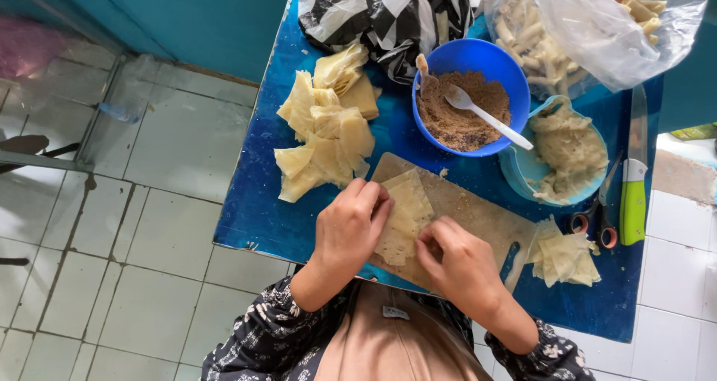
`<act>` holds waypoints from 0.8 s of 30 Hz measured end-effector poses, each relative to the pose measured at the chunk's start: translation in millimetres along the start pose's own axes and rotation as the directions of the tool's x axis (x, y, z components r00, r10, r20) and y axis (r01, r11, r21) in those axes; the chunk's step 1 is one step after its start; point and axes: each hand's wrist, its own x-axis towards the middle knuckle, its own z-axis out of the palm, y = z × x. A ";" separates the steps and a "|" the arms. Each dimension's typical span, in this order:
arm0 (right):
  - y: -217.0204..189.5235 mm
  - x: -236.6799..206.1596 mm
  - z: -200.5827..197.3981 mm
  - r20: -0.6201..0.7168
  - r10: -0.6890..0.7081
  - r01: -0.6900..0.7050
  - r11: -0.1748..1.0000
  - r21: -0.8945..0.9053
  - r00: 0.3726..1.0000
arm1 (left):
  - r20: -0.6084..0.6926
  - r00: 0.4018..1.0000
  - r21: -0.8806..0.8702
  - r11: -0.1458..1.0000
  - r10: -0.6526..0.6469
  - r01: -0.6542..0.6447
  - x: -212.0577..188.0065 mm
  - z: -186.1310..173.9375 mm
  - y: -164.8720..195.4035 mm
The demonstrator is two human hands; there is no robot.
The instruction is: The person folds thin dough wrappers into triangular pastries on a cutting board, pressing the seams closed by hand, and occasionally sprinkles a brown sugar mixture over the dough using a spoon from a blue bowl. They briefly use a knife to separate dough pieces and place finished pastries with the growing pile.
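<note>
Head cam looking straight down at a blue table [258, 217]. Both hands are working on a pale yellow pastry sheet [407, 209] that lies on a wooden cutting board [470, 213], near the table's 6 o'clock edge. The left hand [351, 224] has its fingers pressed together and curled down onto the sheet's 9 o'clock edge, knuckles up. The right hand [459, 258] sits at the sheet's 4 o'clock corner, fingers bent in against it; looks like a pinch on the edge, though I can't tell for sure since the fingertips are tucked under.

Around it: at 12 o'clock from the board there's a blue bowl [497, 60] of brown crumbly filling with a white spoon [482, 112] stuck in it. At 10 o'clock, a loose pile of more pastry sheets [325, 138]. At 2 o'clock, a light blue container [519, 175] holding pale mash. At 3 o'clock, a small stack of folded sheets [564, 258], with scissors [597, 217] and a green-handled knife [633, 194] just past it. At the far edge, a clear plastic bag [590, 30] of rolled-up pieces and a black-and-white bag [388, 11].
</note>
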 end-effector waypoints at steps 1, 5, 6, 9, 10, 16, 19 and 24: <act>1.9 -1.2 -0.3 0.004 0.010 -0.010 1.000 -0.014 1.000 | 0.001 1.000 0.002 1.000 0.005 -0.005 -0.2 -0.1 -0.3; 15.2 -19.8 -18.6 0.026 0.106 -0.105 0.993 -0.048 0.994 | -0.038 0.999 0.041 0.999 0.019 -0.017 -1.5 1.7 -1.1; 19.3 -25.5 -24.2 0.023 0.143 -0.142 0.989 -0.047 0.989 | -0.056 0.998 0.073 0.997 0.039 -0.034 -2.2 2.8 -1.1; 23.0 -50.1 -32.7 -0.012 0.197 -0.197 0.980 -0.032 0.980 | -0.096 0.986 0.144 0.982 0.138 -0.123 -12.6 3.8 1.9; 22.2 -58.1 -33.3 -0.047 0.170 -0.171 0.985 -0.018 0.984 | -0.107 0.974 0.155 0.971 0.202 -0.185 -18.8 2.3 3.6; 33.4 -66.9 -50.2 -0.321 0.186 -0.203 0.979 -0.021 0.929 | 0.097 0.962 0.158 0.951 0.255 -0.267 -44.4 12.6 22.3; 52.9 -43.1 -68.9 -0.475 -0.054 -0.071 0.968 -0.240 0.878 | 0.142 0.959 0.156 0.951 0.246 -0.267 -43.7 18.9 25.8; 75.7 -4.8 -88.5 -0.351 -0.170 0.007 0.908 -0.420 0.921 | 0.188 0.956 0.156 0.954 0.227 -0.257 -46.3 31.0 36.9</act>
